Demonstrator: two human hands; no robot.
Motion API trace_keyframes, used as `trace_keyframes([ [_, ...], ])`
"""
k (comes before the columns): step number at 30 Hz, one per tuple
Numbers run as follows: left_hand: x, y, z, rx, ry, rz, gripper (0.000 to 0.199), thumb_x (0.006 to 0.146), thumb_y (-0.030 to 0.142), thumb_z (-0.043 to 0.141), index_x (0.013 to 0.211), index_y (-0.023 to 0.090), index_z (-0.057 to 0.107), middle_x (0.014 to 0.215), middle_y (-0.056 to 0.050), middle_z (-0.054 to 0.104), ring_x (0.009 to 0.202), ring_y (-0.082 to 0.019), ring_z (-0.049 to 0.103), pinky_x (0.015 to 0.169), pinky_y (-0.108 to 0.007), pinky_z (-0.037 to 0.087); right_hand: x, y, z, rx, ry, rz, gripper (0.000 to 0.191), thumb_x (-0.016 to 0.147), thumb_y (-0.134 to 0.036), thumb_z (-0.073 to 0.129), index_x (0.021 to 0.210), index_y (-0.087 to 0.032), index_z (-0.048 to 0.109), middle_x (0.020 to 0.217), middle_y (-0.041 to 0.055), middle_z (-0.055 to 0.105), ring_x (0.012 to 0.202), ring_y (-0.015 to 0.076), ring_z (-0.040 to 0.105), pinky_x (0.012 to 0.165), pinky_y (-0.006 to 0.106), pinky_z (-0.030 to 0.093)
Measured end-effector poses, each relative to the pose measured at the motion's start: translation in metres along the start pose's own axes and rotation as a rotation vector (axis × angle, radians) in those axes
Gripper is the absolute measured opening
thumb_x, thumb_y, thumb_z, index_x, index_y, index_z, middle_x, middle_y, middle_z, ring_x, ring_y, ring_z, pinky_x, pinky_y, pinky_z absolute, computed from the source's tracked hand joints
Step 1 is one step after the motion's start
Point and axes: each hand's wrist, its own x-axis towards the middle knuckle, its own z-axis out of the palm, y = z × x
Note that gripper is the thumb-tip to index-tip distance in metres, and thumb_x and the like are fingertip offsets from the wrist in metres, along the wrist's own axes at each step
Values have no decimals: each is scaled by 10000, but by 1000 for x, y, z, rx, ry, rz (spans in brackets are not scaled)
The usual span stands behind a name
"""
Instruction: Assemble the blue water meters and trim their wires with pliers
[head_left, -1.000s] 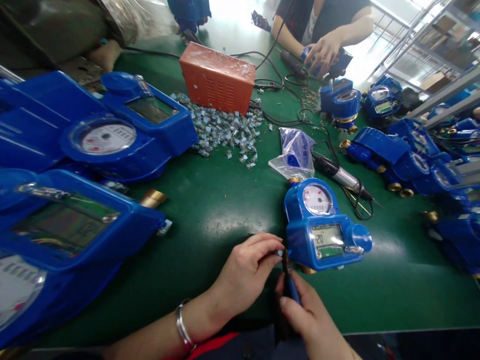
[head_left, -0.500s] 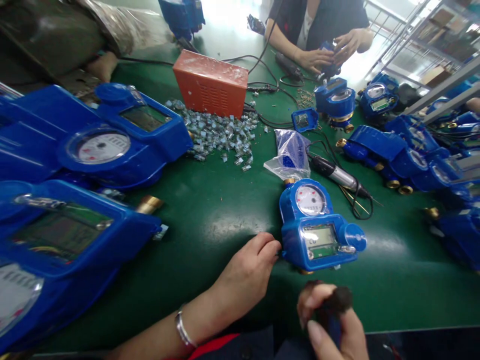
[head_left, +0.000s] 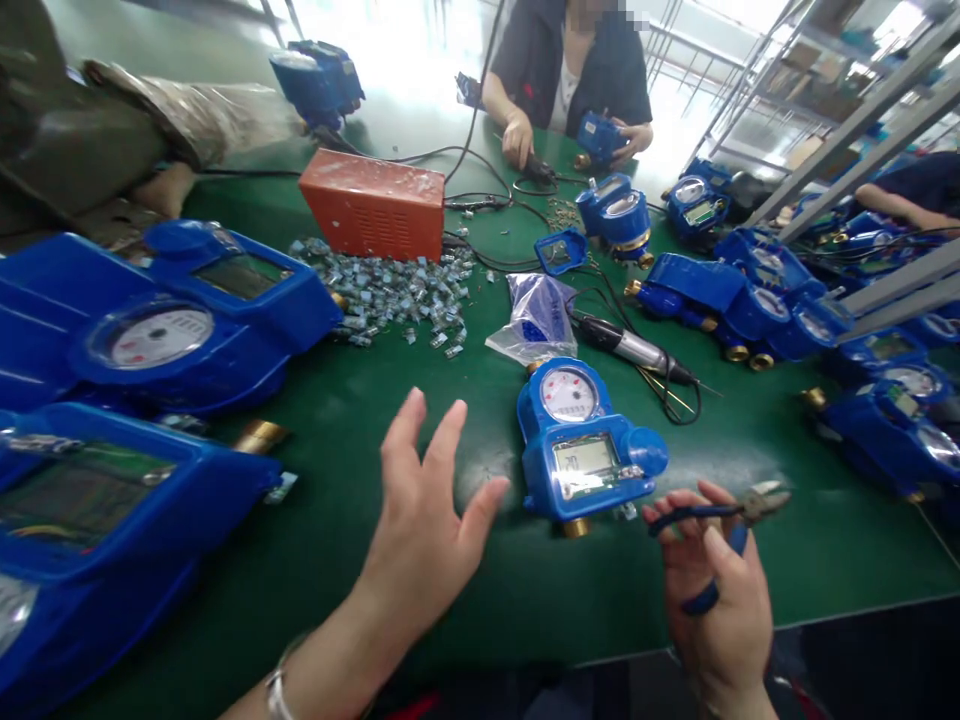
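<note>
My left hand (head_left: 420, 510) hovers over the green table with its fingers spread and nothing in them. To its right lies a blue water meter (head_left: 585, 435) with a round white dial and a lit digital display. A brass fitting (head_left: 576, 527) sticks out of the meter's near side. In my right hand (head_left: 716, 590), near the meter's right corner, is a pair of pliers (head_left: 739, 512) with dark blue handles. Their handles are spread apart and their jaws point right.
Large blue meters (head_left: 161, 325) stand at the left, and several more (head_left: 757, 290) at the right. An orange box (head_left: 375, 205) sits behind a heap of small clear parts (head_left: 405, 295). A plastic bag (head_left: 536, 320) and an electric screwdriver (head_left: 630, 345) lie behind the meter. A co-worker (head_left: 570, 80) sits opposite.
My left hand has left the meter's side, moved left and opened. My right hand has turned, bringing the pliers into clear view. The co-worker's one hand has moved to a dark tool.
</note>
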Motion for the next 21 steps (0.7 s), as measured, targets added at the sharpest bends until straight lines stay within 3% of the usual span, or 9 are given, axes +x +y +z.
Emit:
trace_keyframes([
  [2, -9, 19, 9, -303, -141, -32, 779, 834, 502, 587, 1441, 224, 187, 1505, -167, 135, 1377, -351, 226, 1076, -555, 330, 9, 2, -1, 93, -42, 100, 317, 852, -269, 502, 1169, -266, 487, 1073, 31, 620, 998, 197, 606, 950, 459, 430],
  [5, -16, 45, 29, -644, -288, -197, 913, 788, 606, 583, 1445, 218, 81, 1482, -197, 190, 1338, -350, 311, 1052, -558, 358, 16, 9, -1, 130, -198, 165, 314, 855, -307, 496, 1163, -251, 478, 1147, 67, 617, 1117, 229, 568, 997, 475, 400],
  [9, -3, 59, 44, -773, -245, -362, 832, 782, 548, 616, 1384, 197, 161, 1335, -179, 413, 1181, -318, 495, 1020, -542, 384, 10, 16, -4, 62, -350, 190, 394, 807, -360, 589, 1164, -218, 500, 1233, 98, 574, 1153, 275, 538, 952, 451, 449],
  [12, 14, 46, 48, -933, -229, -361, 686, 790, 412, 646, 1343, 226, 286, 1286, -118, 495, 1128, -285, 544, 996, -472, 422, -3, 17, -10, 94, -413, 202, 367, 837, -345, 583, 1179, -247, 497, 1249, 67, 574, 1054, 216, 585, 945, 382, 448],
  [16, 42, 13, 54, -1324, -452, -310, 568, 764, 303, 596, 1293, 182, 428, 1208, -96, 602, 1082, -278, 587, 924, -395, 481, -21, 16, -17, 120, -588, 227, 330, 885, -349, 525, 1202, -266, 490, 1256, 65, 571, 1063, 216, 582, 949, 370, 440],
  [21, 71, 4, 57, -1313, -634, -273, 614, 680, 307, 617, 1260, 141, 497, 1160, -111, 640, 1054, -311, 602, 910, -408, 482, -28, 16, -16, 15, -706, 206, 344, 904, -350, 504, 1237, -267, 489, 1221, 62, 572, 1102, 211, 551, 935, 340, 456],
])
